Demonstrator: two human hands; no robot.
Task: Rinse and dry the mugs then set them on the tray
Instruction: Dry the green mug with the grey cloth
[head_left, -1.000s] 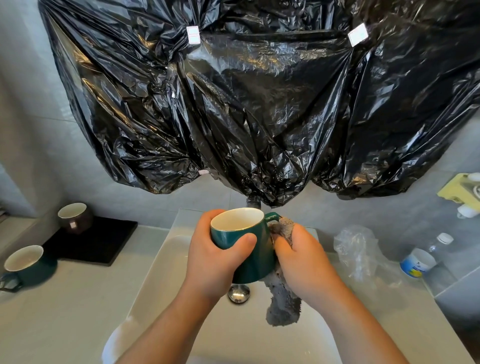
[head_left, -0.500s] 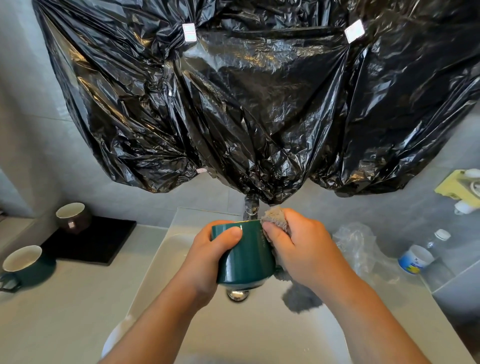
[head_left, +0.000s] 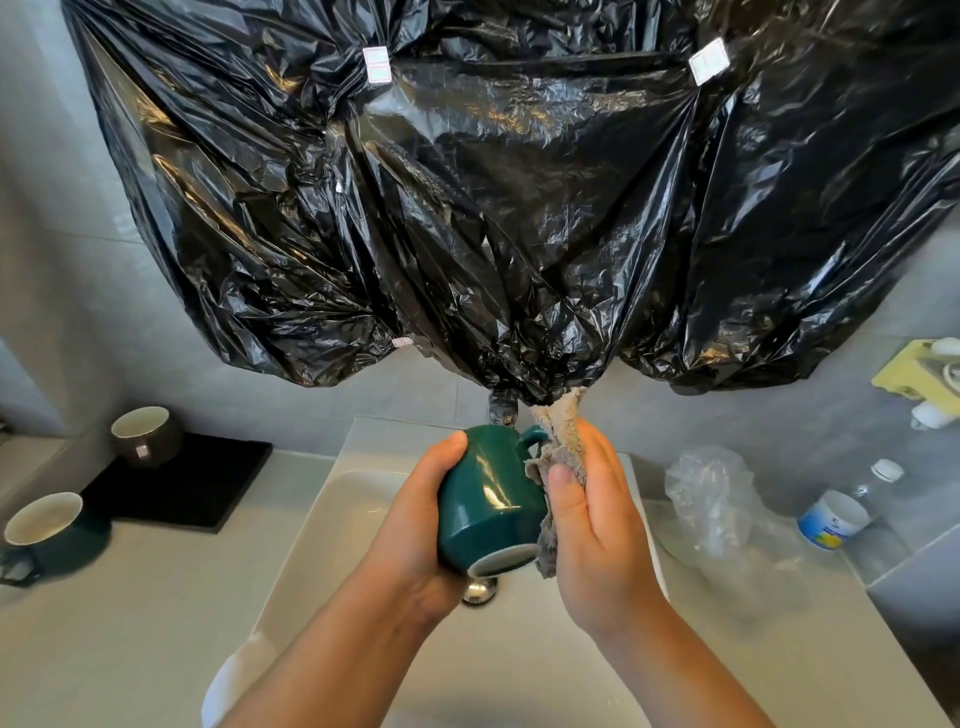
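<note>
Over the sink (head_left: 353, 519), the black tray (head_left: 208, 493) lying well off to my left, I am gripping the green mug (head_left: 488, 493) in my left hand (head_left: 415, 525), the nearer one, base tipped toward me, my right hand (head_left: 597, 530) pinching the cloth (head_left: 558, 441) against its side

- It looks like a washroom in a home: a white basin (head_left: 363, 499) is sunk in a pale counter (head_left: 130, 623), with a metal drain plug (head_left: 479, 591) in its bottom.
- The wall (head_left: 62, 260) behind has grey tiles.
- A plastic bottle (head_left: 841, 512) is near the counter's right edge.
- A black tray (head_left: 192, 488) with a brown mug (head_left: 145, 434) sits at its back left corner.
</note>
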